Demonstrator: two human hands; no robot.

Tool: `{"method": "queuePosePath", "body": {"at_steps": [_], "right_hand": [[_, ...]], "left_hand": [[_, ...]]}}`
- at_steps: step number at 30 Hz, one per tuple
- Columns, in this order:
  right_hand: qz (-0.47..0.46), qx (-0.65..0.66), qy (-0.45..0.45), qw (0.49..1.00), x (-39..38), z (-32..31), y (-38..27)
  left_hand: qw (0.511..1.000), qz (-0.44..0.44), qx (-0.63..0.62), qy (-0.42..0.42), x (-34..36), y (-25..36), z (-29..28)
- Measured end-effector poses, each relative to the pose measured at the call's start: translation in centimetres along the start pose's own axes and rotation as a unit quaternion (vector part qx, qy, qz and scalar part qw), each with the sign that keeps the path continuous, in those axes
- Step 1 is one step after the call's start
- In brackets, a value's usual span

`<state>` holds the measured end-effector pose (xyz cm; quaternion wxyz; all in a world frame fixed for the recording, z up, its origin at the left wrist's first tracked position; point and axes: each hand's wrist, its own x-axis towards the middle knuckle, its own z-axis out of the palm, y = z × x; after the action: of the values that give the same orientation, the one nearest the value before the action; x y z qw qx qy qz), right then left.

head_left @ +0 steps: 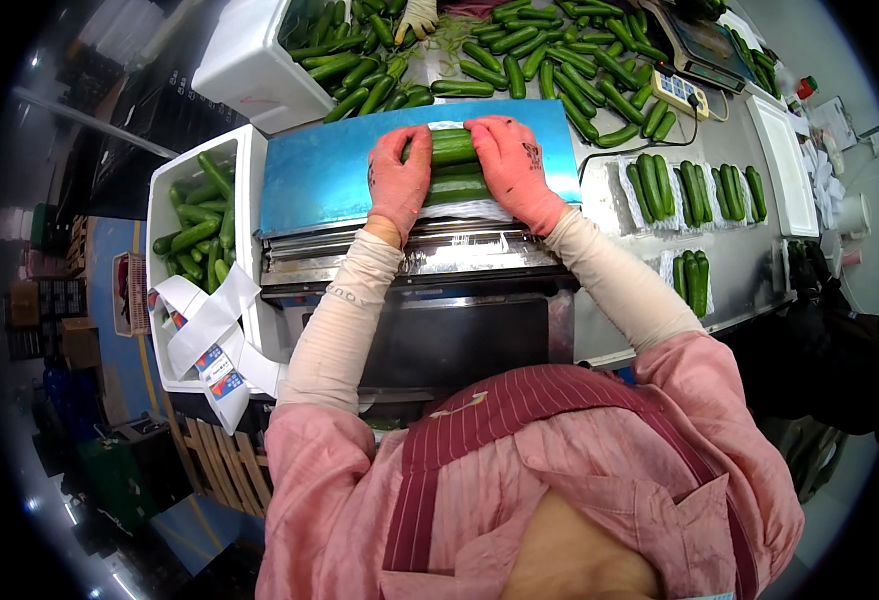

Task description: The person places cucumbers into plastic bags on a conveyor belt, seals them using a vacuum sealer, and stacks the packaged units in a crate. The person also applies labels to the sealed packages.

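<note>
My left hand [397, 178], in a pink glove, grips the left end of some cucumbers [452, 147] lying on white wrapping. My right hand [513, 172], also pink-gloved, grips their right end. They rest on the blue plate [315, 170] of a machine with a shiny metal bar [440, 256] along its near edge. The cucumbers stretch crosswise between my hands, and my fingers partly cover their ends.
Left: a foam box of cucumbers [198, 225] draped with labeled strips [215, 345]. Back: another box [243, 55], loose cucumbers [570, 65], a gloved hand [417, 15], a scale [695, 45], a power strip [678, 92]. Right: several wrapped cucumber packs [690, 195] on a steel table [740, 270].
</note>
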<state>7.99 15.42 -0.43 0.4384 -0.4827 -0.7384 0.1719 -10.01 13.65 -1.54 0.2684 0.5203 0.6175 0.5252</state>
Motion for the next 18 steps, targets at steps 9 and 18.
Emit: {"method": "queuePosePath", "body": {"at_steps": [9, 18], "right_hand": [[0.004, 0.137, 0.041, 0.990, -0.3, -3.5, 1.1], [-0.217, -0.188, -0.273, 0.918, -5.1, -16.8, 0.6]], "left_hand": [[0.993, -0.001, -0.073, -0.091, -0.2, 2.6, -3.1], [0.881, 0.244, 0.321, -0.248, -4.4, 2.0, -17.3]]}}
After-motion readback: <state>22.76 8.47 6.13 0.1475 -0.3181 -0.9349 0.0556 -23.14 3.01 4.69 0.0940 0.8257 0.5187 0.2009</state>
